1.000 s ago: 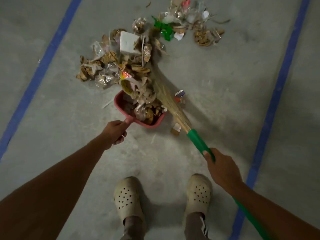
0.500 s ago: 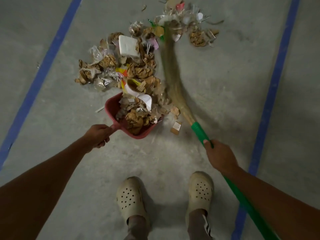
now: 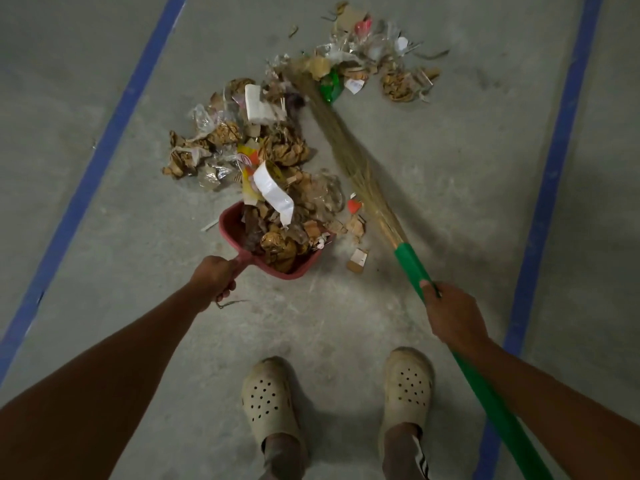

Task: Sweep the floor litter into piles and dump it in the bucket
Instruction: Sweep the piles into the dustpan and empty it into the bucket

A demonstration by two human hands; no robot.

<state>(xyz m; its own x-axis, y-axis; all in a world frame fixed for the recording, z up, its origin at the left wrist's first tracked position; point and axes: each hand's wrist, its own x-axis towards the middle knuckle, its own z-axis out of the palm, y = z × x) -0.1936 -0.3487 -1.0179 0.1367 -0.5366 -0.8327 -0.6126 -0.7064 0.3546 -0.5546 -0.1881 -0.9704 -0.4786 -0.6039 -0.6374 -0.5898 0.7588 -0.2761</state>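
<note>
Here, the litter (image 3: pixel 263 157) lies on the grey concrete floor (image 3: pixel 433 188) ahead of your feet as a loose heap of crumpled brown paper, clear plastic wrap, a white foam block and a curled white strip. Its near edge spills into the red dustpan (image 3: pixel 277 258), which already holds a mound of brown wads and torn card. A second, smaller pile (image 3: pixel 367 60) sits farther off to the right, with clear film, a green scrap and a pink piece in it. A few stray card bits lie just beside the dustpan's right side.

Your left hand (image 3: pixel 214 282) is wrapped around the dustpan's handle, fingers curled tight. Your right hand (image 3: pixel 453 313) is clenched around the green handle of the broom (image 3: pixel 349 157), whose straw bristles stretch away between the two piles, the tips reaching the far one.

Your pale perforated clogs (image 3: pixel 270 396) stand at the bottom, and blue floor lines (image 3: pixel 104 143) run along both sides.
</note>
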